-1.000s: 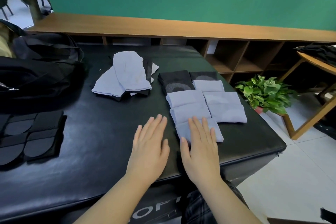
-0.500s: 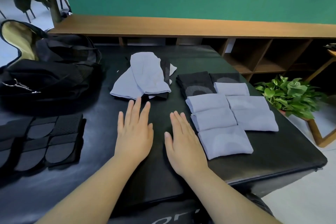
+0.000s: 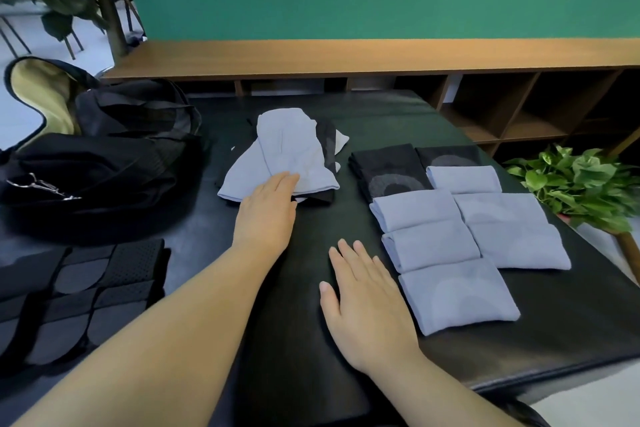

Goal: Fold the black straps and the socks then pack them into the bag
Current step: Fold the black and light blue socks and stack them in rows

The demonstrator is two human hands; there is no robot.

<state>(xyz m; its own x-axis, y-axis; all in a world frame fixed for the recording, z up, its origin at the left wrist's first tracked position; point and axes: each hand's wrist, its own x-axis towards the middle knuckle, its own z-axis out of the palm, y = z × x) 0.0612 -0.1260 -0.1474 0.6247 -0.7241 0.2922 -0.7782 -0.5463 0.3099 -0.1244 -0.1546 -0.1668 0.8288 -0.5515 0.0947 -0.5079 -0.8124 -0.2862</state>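
Head view looks down on a black padded counter [image 3: 311,288]. At its middle, toward the far edge, lies a loose pile of unfolded socks [image 3: 287,152], pale blue over black. Left hand [image 3: 268,211] lies flat with straight fingers, its tips touching the pile's near edge, its grip open and holding nothing. Right hand [image 3: 363,302] rests palm down on the counter near the front edge, fingers straight, just beside the folded socks [image 3: 460,232] ranged in two rows on the right side. Black straps [image 3: 76,291] lie folded at the left edge, with the open black bag [image 3: 93,163] behind them at the far left corner.
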